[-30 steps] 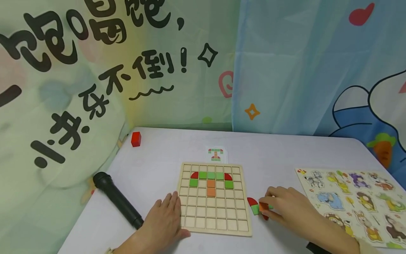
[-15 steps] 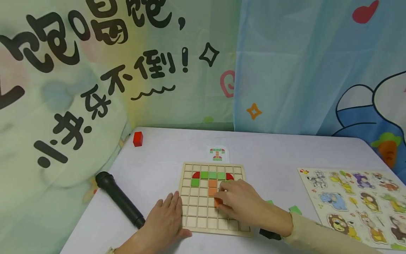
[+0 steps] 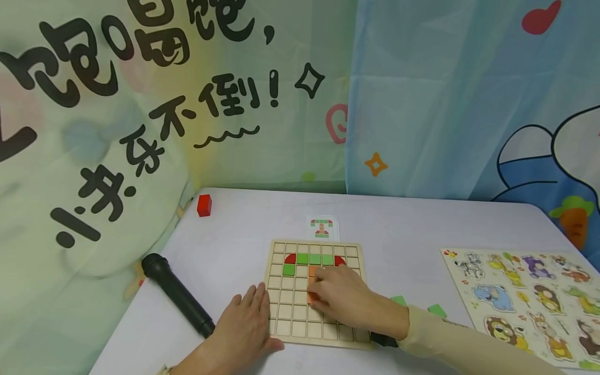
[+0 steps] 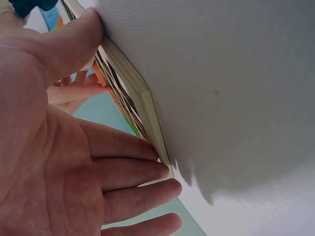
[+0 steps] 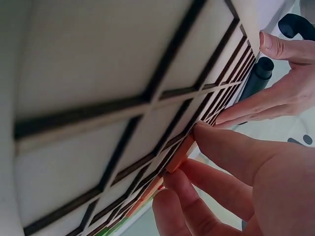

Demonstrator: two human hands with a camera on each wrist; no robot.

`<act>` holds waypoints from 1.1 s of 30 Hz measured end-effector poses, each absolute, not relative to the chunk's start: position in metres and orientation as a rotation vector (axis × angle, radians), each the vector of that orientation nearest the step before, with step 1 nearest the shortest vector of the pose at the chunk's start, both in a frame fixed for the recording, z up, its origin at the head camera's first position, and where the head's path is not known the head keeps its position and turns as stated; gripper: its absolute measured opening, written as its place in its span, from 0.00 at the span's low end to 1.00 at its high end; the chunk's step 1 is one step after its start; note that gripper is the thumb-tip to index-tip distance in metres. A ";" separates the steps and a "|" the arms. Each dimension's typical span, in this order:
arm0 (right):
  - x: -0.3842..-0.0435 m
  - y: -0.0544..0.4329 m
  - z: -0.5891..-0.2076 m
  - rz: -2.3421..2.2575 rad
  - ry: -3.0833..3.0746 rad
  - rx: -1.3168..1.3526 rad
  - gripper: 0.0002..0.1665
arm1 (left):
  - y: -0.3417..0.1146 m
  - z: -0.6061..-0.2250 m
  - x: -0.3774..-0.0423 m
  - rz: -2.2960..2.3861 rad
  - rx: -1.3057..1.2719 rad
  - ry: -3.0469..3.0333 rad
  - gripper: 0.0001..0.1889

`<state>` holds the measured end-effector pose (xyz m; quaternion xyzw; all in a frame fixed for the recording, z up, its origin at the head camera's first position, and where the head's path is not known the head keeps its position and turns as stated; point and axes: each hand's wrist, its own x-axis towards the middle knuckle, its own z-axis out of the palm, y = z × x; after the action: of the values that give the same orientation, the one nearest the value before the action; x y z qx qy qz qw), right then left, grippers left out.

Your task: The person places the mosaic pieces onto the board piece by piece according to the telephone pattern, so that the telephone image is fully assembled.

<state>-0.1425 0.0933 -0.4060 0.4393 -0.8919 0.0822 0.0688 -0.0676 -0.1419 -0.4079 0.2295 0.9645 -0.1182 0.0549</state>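
A wooden grid board (image 3: 285,312) lies on the white table, with green, red and orange tiles set in its upper cells. My left hand (image 3: 246,320) rests along the board's left edge, fingers straight. In the left wrist view its thumb and fingertips touch the board's side (image 4: 142,93). Over the middle of the board, my right hand (image 3: 342,297) pinches an orange square tile (image 5: 181,153) between thumb and fingers, at a cell below the other orange tiles. That hand covers part of the board's right side. A small pattern card (image 3: 322,227) lies just behind the board.
A black microphone (image 3: 178,296) lies left of my left hand. At the far left corner stands a red block (image 3: 204,205). Loose green tiles (image 3: 437,311) lie right of the board, partly behind my right forearm. An animal puzzle board (image 3: 529,302) occupies the table's right side.
My right hand has carried the orange tile from the loose pieces leftward onto the board, where it now sits lower at a cell. My left hand has stayed at the board's edge.
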 end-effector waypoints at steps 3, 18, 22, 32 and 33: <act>-0.142 0.093 -0.407 0.220 -2.676 1.318 0.08 | -0.142 -0.408 -0.067 -0.360 0.696 2.935 0.51; -0.139 0.109 -0.398 0.223 -2.686 1.239 0.09 | -0.140 -0.408 -0.068 -0.362 0.689 2.904 0.52; -0.138 0.130 -0.389 0.237 -2.730 1.157 0.13 | -0.139 -0.407 -0.068 -0.371 0.692 2.894 0.51; -0.130 0.190 -0.379 0.161 -2.985 0.802 0.20 | -0.141 -0.405 -0.067 -0.373 0.681 2.907 0.51; -0.129 0.195 -0.380 0.168 -2.996 0.791 0.20 | -0.141 -0.405 -0.067 -0.377 0.682 2.908 0.51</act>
<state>-0.1291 0.1946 -0.3799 0.2547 -0.9653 0.0541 0.0195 -0.0673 -0.1409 -0.4051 0.2261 0.9638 -0.1250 0.0656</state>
